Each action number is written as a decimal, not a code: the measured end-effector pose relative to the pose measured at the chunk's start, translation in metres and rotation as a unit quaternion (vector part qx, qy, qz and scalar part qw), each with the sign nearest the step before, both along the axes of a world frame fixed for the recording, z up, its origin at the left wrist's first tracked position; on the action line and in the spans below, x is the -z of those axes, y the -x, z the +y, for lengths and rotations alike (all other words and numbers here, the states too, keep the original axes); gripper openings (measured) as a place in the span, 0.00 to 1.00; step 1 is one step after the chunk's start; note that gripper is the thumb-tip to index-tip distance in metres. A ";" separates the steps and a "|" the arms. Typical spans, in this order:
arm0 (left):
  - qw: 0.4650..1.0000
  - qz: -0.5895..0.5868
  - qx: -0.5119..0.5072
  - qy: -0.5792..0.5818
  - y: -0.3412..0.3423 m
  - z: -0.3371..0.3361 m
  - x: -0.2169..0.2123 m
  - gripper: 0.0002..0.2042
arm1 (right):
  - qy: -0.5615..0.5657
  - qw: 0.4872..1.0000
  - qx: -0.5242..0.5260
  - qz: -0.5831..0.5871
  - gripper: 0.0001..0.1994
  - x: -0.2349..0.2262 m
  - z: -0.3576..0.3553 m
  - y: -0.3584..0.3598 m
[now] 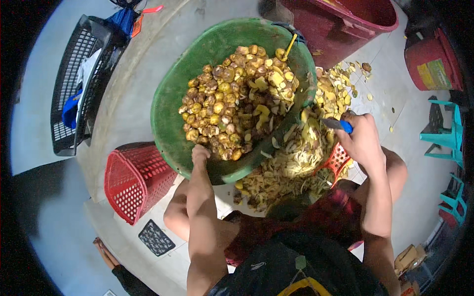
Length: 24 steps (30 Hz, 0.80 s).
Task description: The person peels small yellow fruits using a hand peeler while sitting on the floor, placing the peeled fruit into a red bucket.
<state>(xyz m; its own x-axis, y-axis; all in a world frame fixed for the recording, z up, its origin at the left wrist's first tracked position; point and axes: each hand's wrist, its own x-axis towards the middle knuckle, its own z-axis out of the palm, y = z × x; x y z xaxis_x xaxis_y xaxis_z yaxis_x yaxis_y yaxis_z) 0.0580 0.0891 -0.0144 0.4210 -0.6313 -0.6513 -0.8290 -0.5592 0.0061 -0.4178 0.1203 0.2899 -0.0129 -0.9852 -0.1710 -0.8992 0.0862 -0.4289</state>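
Note:
A large green tub (170, 93) tilts in front of me, holding a heap of small round yellow-brown produce (217, 103) that looks like potatoes, mixed with pale cut pieces. My left hand (200, 153) is at the tub's near left side, by the edge of the heap. Its fingers are bunched, and what they may hold is hidden. To the right of the tub, my right hand (364, 138) is closed round the blue handle of a knife (338, 125), its dark blade pointing left. Yellowish peelings (291, 172) lie heaped between my legs and beside the tub.
A red plastic piece with holes (337, 160) lies by the peelings. Left stand a red perforated basket (133, 180) and a black crate (74, 89). A big dark red bin (340, 29), a red bucket (432, 64) and turquoise stools (444, 128) stand right. Someone's arm (106, 254) shows lower left.

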 end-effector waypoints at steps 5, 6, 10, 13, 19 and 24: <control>0.991 -0.028 -0.120 -0.055 -0.017 0.005 0.034 0.11 | -0.006 0.999 -0.044 0.010 0.06 0.001 -0.014 -0.009; 0.994 -0.030 -0.098 -0.039 -0.021 0.008 0.036 0.12 | -0.006 0.999 -0.046 0.009 0.06 0.002 -0.016 -0.010; 0.992 -0.023 -0.126 0.010 -0.005 0.006 0.005 0.12 | -0.008 1.000 -0.030 -0.002 0.04 -0.001 -0.010 -0.008; 0.765 0.448 -0.426 0.181 0.016 0.034 -0.032 0.14 | -0.034 0.999 -0.022 -0.009 0.03 0.001 -0.002 -0.002; 0.432 0.740 -0.436 0.273 0.129 0.067 -0.122 0.17 | 0.053 0.997 -0.049 0.000 0.06 0.024 0.008 0.002; 0.477 0.807 -0.254 0.238 0.216 0.100 -0.201 0.34 | 0.130 0.973 0.025 -0.187 0.18 0.026 0.011 -0.014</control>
